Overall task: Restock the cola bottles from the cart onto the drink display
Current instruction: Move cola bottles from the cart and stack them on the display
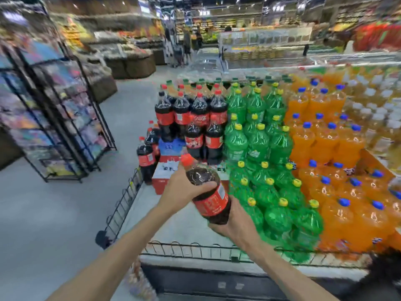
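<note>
Cola bottle [207, 192] (tilted) gripped between left hand [184, 190] above and right hand [236, 222] underneath.

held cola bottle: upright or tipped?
Tipped. The cola bottle leans with its red cap up-left, gripped by both hands, left and right.

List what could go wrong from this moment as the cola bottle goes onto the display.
1. The cola bottle is tilted in both hands, left hand high, right hand under its base; it might slip.
2. Green bottles stand close beside the open spot and could be knocked.
3. The wire rail could catch the bottle's base.
</note>
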{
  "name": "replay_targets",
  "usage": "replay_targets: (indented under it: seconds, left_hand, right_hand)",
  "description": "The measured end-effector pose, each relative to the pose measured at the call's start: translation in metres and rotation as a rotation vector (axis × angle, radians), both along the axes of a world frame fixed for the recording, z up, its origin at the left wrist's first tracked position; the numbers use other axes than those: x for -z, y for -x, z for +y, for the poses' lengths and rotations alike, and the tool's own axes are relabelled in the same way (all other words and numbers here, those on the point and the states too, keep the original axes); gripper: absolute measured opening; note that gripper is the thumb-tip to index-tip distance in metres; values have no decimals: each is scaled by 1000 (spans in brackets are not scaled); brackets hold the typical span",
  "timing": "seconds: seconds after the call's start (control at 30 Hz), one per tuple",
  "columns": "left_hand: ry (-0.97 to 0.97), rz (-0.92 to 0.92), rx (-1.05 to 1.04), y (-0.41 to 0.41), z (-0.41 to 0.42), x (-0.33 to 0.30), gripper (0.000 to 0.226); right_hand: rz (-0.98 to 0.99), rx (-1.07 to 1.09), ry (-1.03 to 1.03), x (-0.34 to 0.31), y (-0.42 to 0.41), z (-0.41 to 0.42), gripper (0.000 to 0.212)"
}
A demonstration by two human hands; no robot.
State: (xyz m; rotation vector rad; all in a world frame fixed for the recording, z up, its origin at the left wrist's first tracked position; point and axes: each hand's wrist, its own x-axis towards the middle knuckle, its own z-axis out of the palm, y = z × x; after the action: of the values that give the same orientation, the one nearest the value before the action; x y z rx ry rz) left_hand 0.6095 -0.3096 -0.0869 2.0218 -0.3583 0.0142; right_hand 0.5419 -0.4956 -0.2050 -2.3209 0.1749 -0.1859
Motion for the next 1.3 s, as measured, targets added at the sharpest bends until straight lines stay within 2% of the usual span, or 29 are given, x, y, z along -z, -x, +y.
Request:
replay_targets:
  seconds: [0.07,0.17,0.3,0.57,0.63,0.87,1.03,1.13,1.3]
  left_hand:
    - [-17,3,-23,-29,22,-2,90]
    - [-23,38,-35,-77,49,0,76]
    - [-27,73,-63,-150,72,8,89]
    - [-61,156,-56,-288,95,21,88]
    - [-94,170,-42,-320,98,27,90]
    - [-206,204,47,-419,102,50,88]
    - [-250,171,183,-480,96,64,85]
    - [-288,155,244,-514,91,70,84]
    - [-281,91,278,-548,83,87,86]
  right_hand:
    - [-8,-28,-40,3,-35,24,95]
    - [12,-81,-101,10,-93,51,90]
    - [-16,-121,-123,28,-171,73,96]
    - [14,-154,-223,41,-307,100,92]
    - [29,-138,-267,49,-334,105,89]
    - [88,-56,-331,74,-411,124,98]
    - [80,59,-419,101,-463,138,101]
    - [61,129,-489,114,-490,145,109]
    - [27,248,-535,134,-525,155,114]
